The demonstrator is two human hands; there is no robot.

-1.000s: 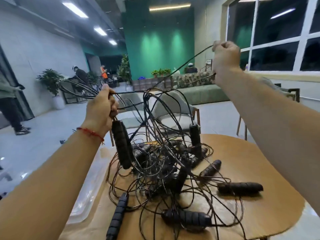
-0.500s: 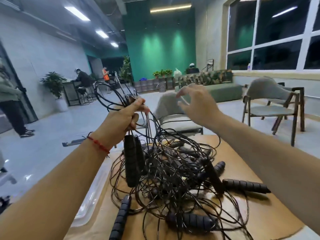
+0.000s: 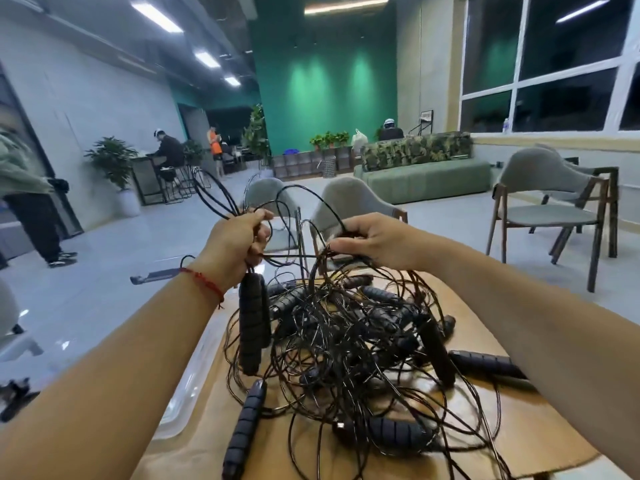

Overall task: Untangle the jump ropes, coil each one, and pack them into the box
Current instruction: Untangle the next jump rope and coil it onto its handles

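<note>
Head view: left grip (image 3: 239, 244) and right grip (image 3: 374, 240) hold cords (image 3: 214, 199) above the tangle (image 3: 346, 341), near the table (image 3: 536, 438) edge.

Cords (image 3: 346, 341): black, glossy. Handles (image 3: 254, 323): black, ribbed in bands. Table (image 3: 554, 438): tan wood grain. Wrist string (image 3: 202, 280): red. Wall (image 3: 325, 81): deep green. Sofa (image 3: 433, 181): pale green, leaf-print back. Chairs (image 3: 533, 174): grey shells, dark brown frames. Box (image 3: 183, 393): clear.
</note>
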